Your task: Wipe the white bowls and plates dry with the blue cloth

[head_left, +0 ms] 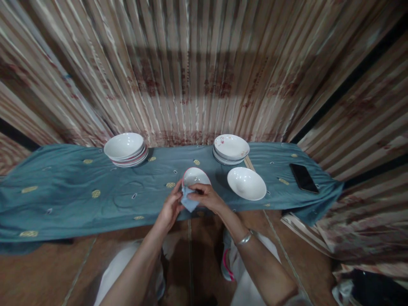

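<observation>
A white bowl with a red rim (196, 176) is tilted up at the front middle of the cloth-covered table. My left hand (172, 205) is closed on the bowl's left side. My right hand (205, 196) pinches a light blue cloth (190, 201) against the near rim of the bowl. Part of the bowl's near side is hidden behind the cloth and my fingers. To the right, a wide white bowl (247, 183) lies on the table by itself, apart from both hands.
At the back left stands a stack of white bowls (124, 146). Behind the single bowl is a stack of plates, the top plate (231, 147) flower-patterned. A black phone (303, 177) lies at the right end of the teal tablecloth (114, 204). A pleated curtain (191, 85) hangs behind.
</observation>
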The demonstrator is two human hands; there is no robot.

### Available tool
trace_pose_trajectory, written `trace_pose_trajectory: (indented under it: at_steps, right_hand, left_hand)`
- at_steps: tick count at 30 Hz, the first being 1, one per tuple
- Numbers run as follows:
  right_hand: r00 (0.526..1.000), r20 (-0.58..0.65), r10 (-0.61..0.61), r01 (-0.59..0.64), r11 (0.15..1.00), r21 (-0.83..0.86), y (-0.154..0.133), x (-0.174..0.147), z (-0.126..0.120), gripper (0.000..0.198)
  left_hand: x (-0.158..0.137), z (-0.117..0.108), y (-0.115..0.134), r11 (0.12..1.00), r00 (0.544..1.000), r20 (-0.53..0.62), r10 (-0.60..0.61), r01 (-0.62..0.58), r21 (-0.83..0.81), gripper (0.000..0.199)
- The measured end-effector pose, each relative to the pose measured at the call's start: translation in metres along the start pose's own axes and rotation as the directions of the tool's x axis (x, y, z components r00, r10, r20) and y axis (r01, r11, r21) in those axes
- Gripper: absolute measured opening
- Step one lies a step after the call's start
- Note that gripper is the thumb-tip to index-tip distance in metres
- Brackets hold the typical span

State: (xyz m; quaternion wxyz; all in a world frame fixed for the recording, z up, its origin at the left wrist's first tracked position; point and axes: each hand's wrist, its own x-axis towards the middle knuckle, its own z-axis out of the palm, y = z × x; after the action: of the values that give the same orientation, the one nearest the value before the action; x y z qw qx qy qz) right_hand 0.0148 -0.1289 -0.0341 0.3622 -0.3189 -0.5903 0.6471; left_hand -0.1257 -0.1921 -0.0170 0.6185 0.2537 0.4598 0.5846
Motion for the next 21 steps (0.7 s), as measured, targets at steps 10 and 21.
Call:
trace_pose_trajectory:
  at_steps: [10,21]
  right_hand:
    - [0.985,0.166,0.057,0.057,0.791,-0.61,0.0,-0.019,-0.031,0.025]
    - [0.939,-0.103,-0.328,0.072,0.48,-0.874,0.024,0.001,-0.032,0.027]
  left_hand:
    - [0.005,0.002,-0.005,0.994,0.994,-0.088,0.062,-0.053,0.099,0.092]
    - [0.006,0.006,-0.007,0.99,0.99,-0.125,0.059,-0.042,0.132,0.096]
